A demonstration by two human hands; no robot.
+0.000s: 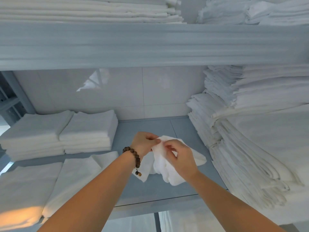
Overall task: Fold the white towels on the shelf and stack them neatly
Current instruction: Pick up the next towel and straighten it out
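A crumpled white towel (161, 166) hangs over the middle of the grey shelf (180, 129), held up by both hands. My left hand (143, 144), with a brown bead bracelet on its wrist, pinches the towel's top edge. Just to its right, my right hand (179, 156) pinches the same edge, fingers curled. The towel's lower folds droop toward the shelf. Two neat stacks of folded white towels (88, 131) stand at the back left. More flat folded towels (75, 174) lie in front of them.
A tall, leaning heap of white linen (242, 148) fills the right side of the shelf. The shelf board above (150, 46) carries further stacked linen. A glossy white wall (127, 92) closes the back. The shelf's front edge (167, 206) runs below my forearms.
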